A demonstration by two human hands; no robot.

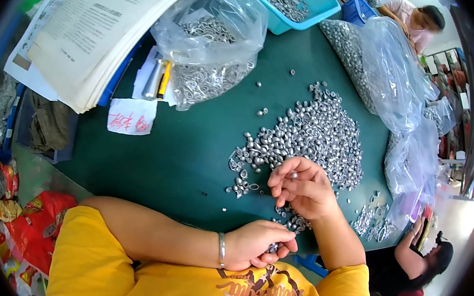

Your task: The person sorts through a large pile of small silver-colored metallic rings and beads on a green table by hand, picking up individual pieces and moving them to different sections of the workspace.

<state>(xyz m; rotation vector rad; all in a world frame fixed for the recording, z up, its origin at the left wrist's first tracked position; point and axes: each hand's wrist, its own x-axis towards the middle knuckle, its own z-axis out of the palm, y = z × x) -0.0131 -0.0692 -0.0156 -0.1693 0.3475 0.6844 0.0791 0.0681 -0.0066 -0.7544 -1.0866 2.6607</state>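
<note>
A heap of small silvery metal pieces (315, 135), rounded beads and little rings, lies on the green table. At its near edge, my right hand (308, 189) is raised with the fingers curled, pinching a small metal bead (293, 175). My left hand (259, 243), a bracelet (221, 249) on its wrist, is close to my body by the table edge. Its fingers are curled round some small metal pieces (273, 248), partly hidden by them. Between the two hands sits a smaller cluster of pieces (295, 220).
Clear bags of metal rings (209, 83) and beads (347, 54) stand behind and right of the heap. A turquoise tub (323, 8) holds more pieces. Far left are a paper stack (97, 36) and a yellow cutter (164, 80). Two people sit along the right side.
</note>
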